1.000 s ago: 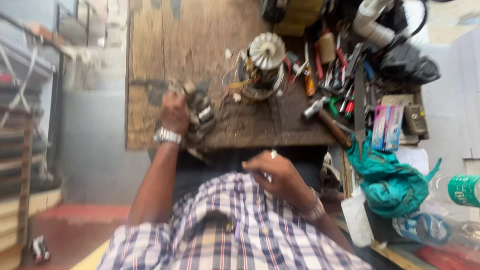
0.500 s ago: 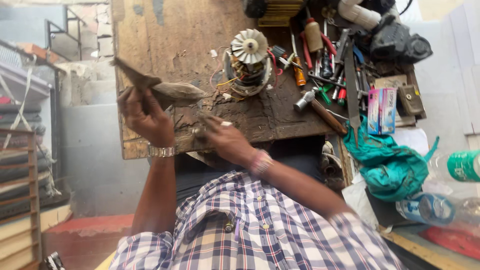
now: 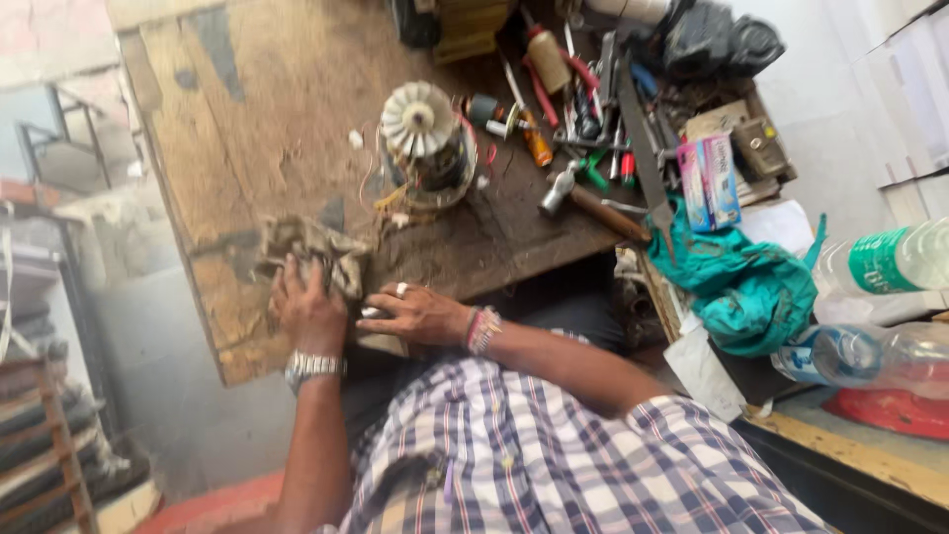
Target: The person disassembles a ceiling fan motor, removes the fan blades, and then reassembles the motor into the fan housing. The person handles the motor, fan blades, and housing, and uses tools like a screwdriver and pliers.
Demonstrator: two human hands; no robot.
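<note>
1. Status: L hand [image 3: 308, 314] centre-left of frame, fingers curled down into a crumpled rag [image 3: 308, 249] and gripping it against the workbench [image 3: 247, 129]. Looks like wiping/cleaning in progress, judging by the grip.
2. R hand [image 3: 415, 314] just right of L, fingers stretched out near flat at the bench's front edge, tips by a small pale part [image 3: 374, 312] beside the rag. Can't tell if it's pinching that part or only touching it. Ring and wrist bands visible.
3. Left to do, my read: motor rotor [image 3: 425, 148] upper centre stands apart from both hands, loose wires hanging out, nothing reassembled.
4. Materials: rag is dirty, brownish, soft, bunched. Bench is worn, scuffed wood, stained dark towards the right.
5. Rotor: pale ribbed fan disc on top, dark wound core below.
6. Right side clutter: hammer [image 3: 583, 198] w/ wooden handle, screwdrivers, teal cloth [image 3: 741, 287], clear plastic bottles [image 3: 870, 326].
</note>
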